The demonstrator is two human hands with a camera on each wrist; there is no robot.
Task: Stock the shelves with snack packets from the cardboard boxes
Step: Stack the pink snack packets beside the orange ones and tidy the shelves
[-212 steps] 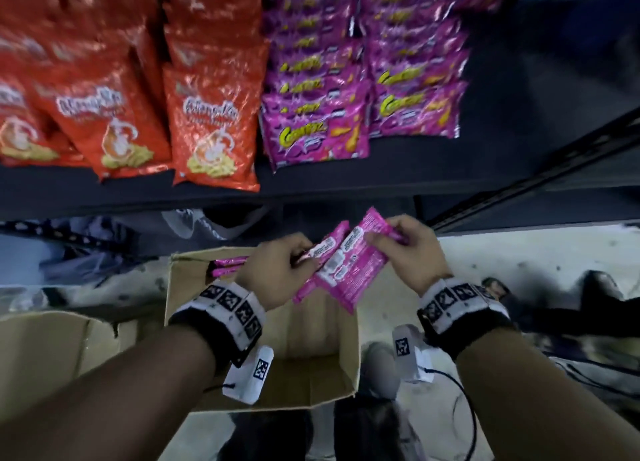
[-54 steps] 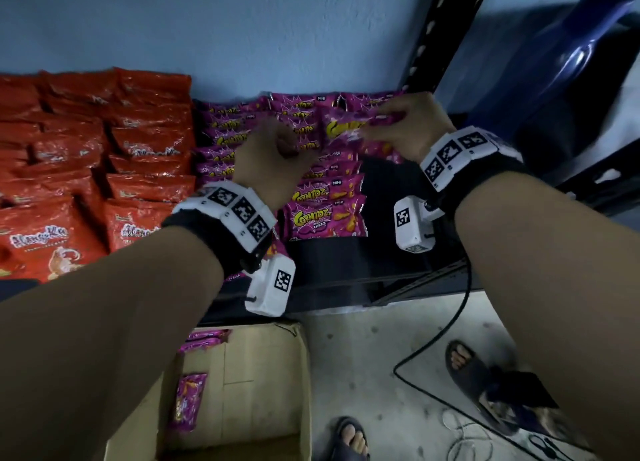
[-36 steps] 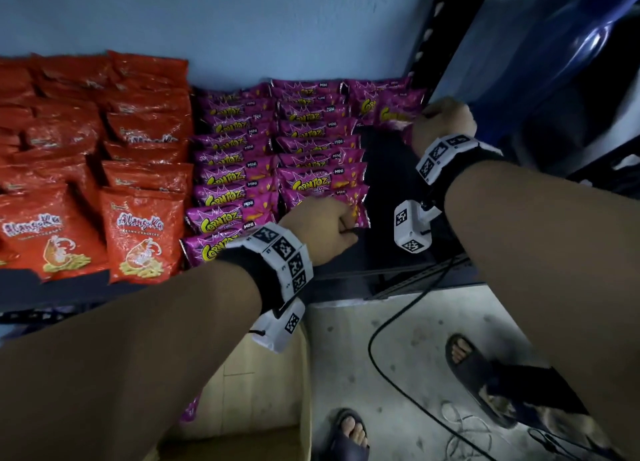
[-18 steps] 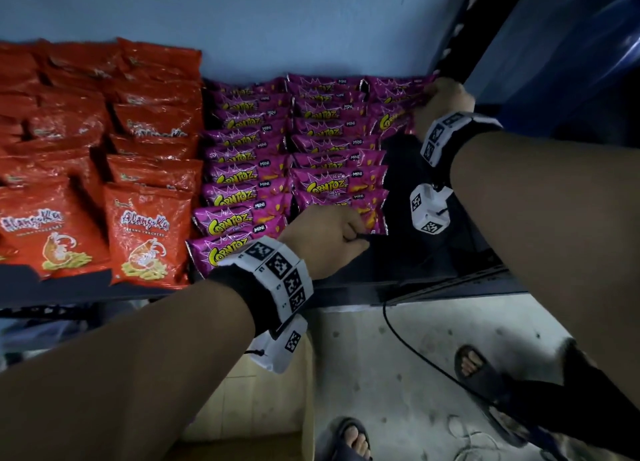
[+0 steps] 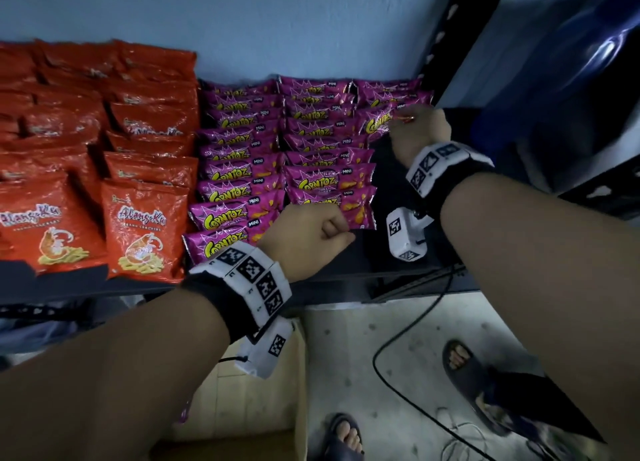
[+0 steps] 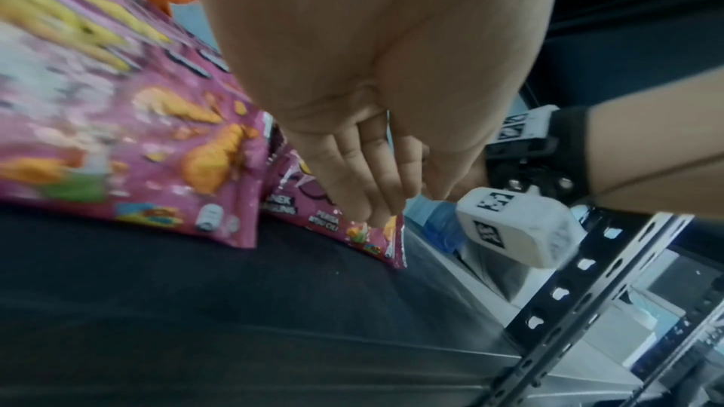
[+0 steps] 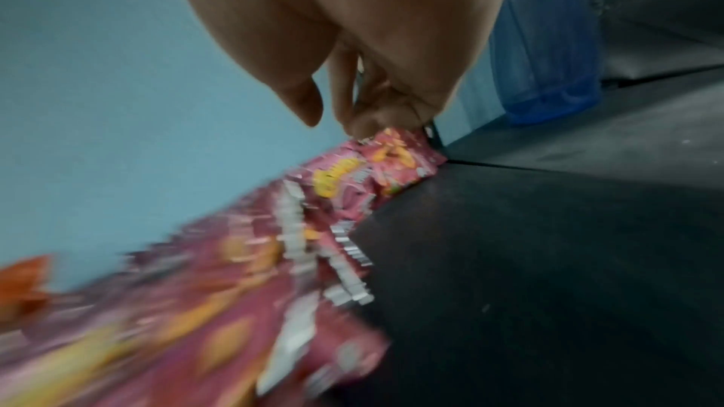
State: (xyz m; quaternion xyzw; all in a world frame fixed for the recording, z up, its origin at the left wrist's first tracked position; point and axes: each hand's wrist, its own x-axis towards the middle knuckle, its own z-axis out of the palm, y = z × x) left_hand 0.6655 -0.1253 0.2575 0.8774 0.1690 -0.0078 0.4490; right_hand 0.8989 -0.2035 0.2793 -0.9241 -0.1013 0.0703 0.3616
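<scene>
Hands: left hand [image 5: 308, 234] fingers straight on front purple packet [image 6: 344, 225], right hand [image 5: 417, 133] pinching back-row packet [image 5: 379, 123] | shelf [image 5: 391, 260]: two purple rows full, third barely begun (right side bare) | cardboard box [image 5: 263, 408]: contents mostly hidden.

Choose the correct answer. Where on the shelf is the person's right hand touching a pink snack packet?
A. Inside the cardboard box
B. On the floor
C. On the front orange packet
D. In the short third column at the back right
D: the right hand touches a pink packet in the short back-right column, beside the shelf's upright post.
</scene>
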